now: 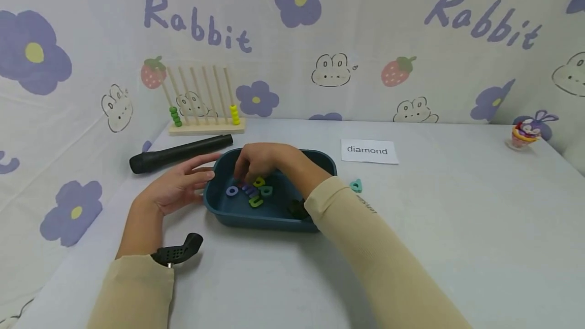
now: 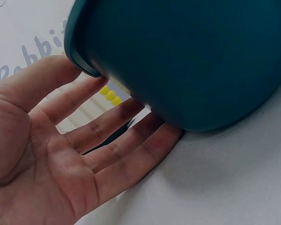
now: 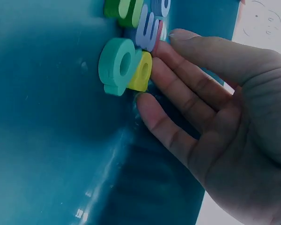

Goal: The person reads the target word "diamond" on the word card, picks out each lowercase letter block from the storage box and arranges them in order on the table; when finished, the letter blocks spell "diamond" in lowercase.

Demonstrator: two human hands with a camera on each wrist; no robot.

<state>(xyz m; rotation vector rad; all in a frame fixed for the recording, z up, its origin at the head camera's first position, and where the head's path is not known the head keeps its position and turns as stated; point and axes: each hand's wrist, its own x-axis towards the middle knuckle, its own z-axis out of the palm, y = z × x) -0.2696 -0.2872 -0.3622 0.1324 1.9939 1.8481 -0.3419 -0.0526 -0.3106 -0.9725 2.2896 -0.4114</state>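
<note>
My left hand (image 1: 180, 187) rests against the left end of a dark blue-green plastic tray (image 1: 269, 223). In the left wrist view its fingers (image 2: 126, 150) lie extended along the tray's outer wall, with the thumb near the rim. My right hand (image 1: 260, 159) reaches down inside the tray among several letter pieces. Close by are a purple m (image 3: 146, 30), a yellow letter (image 3: 141, 72), a teal letter (image 3: 116, 65), a green letter (image 1: 256, 201) and a lilac o (image 1: 232, 191). Its loosely bent fingertips touch a mostly hidden red piece (image 3: 158, 36); no firm grip shows.
A white card (image 1: 370, 152) printed "diamond" lies behind the tray to the right. Nearer is another teal letter (image 1: 356, 185). A black microphone-like rod (image 1: 183, 154) and a bead abacus (image 1: 207, 127) stand at back left. A small decorated cup (image 1: 523, 135) sits far right.
</note>
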